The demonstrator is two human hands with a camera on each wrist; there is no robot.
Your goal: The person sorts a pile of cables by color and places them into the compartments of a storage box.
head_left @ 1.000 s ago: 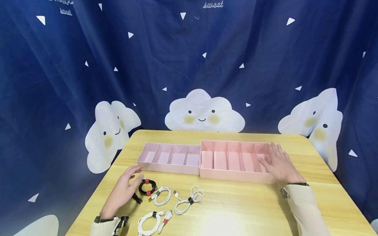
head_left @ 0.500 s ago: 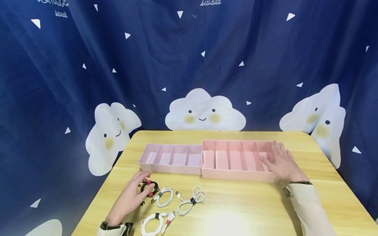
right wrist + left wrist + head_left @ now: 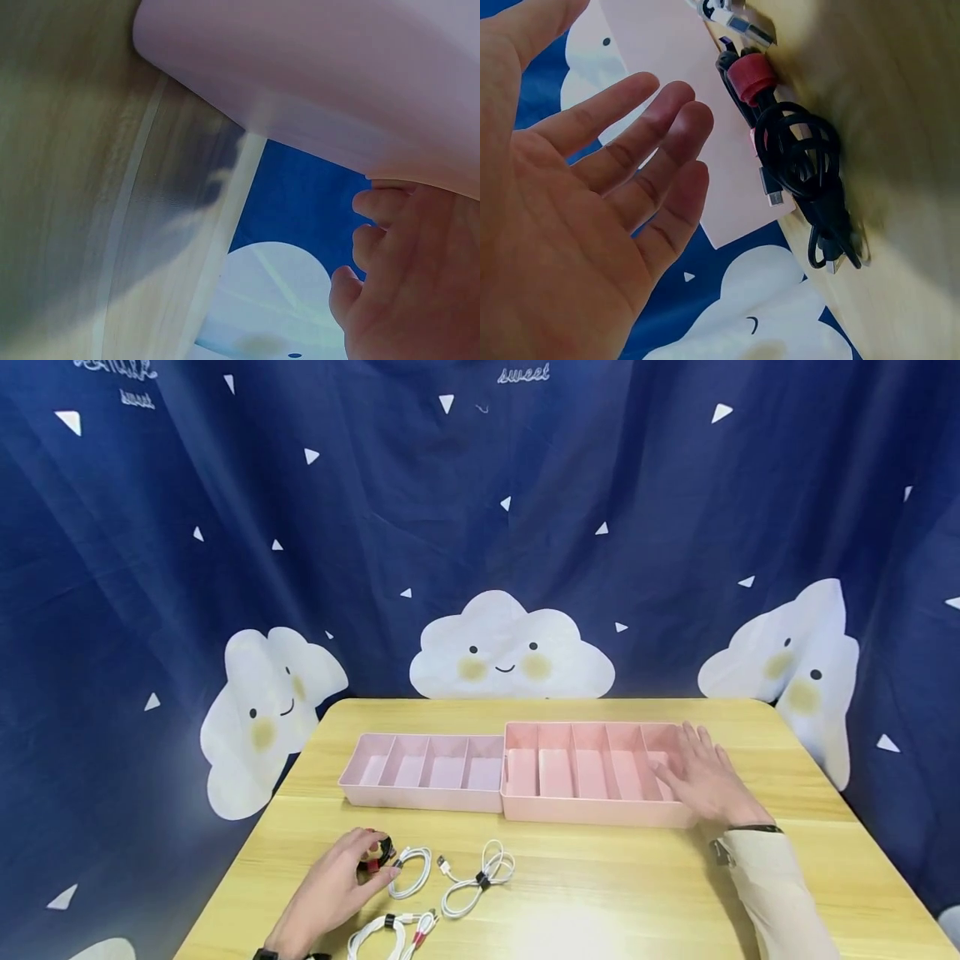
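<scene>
My left hand [image 3: 326, 885] hovers over the bundled black cables [image 3: 795, 150], fingers spread and slightly bent. In the left wrist view its fingertips are apart from the cables, one of which has a red strap [image 3: 751, 77]. The head view shows the black bundle [image 3: 384, 852] partly hidden behind my fingers. At the right end of the pink divided box [image 3: 592, 811], my right hand [image 3: 712, 787] rests on the rim, thumb over the last compartment. Its fingers lie along the outer side of the box wall [image 3: 300, 90] in the right wrist view.
A lilac divided box [image 3: 427, 797] stands against the pink box's left end. Near my left hand lie a coiled white cable [image 3: 429, 864], a second white cable with a black strap [image 3: 482, 879], and a white cable with black and red straps [image 3: 390, 921]. A blue curtain [image 3: 360, 527] hangs behind the table.
My left hand has moved right and towards the near side, from beside the black cables to over them. The right hand stays at the pink box's end.
</scene>
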